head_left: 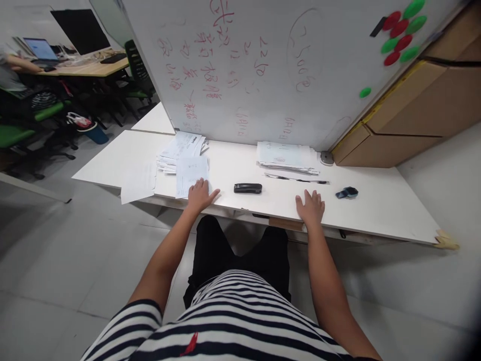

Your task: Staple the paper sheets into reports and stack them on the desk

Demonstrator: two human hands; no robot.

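Note:
My left hand (200, 195) lies flat and open on the white table (376, 205), its fingers resting on the lower edge of a loose paper sheet (191, 173). My right hand (311, 206) also lies open and flat near the table's front edge, holding nothing. A black stapler (247, 188) sits between the two hands, a little beyond them. A pen (296, 178) lies past my right hand, and a small dark blue object (346, 192) is to its right.
Paper stacks lie at the back left (180, 150) and back right (287, 155), another sheet (138, 183) overhangs the left front edge. A whiteboard (263, 65) with red writing and magnets stands behind the table. Cardboard boxes (417, 110) at right; desks, green chairs and a person at far left.

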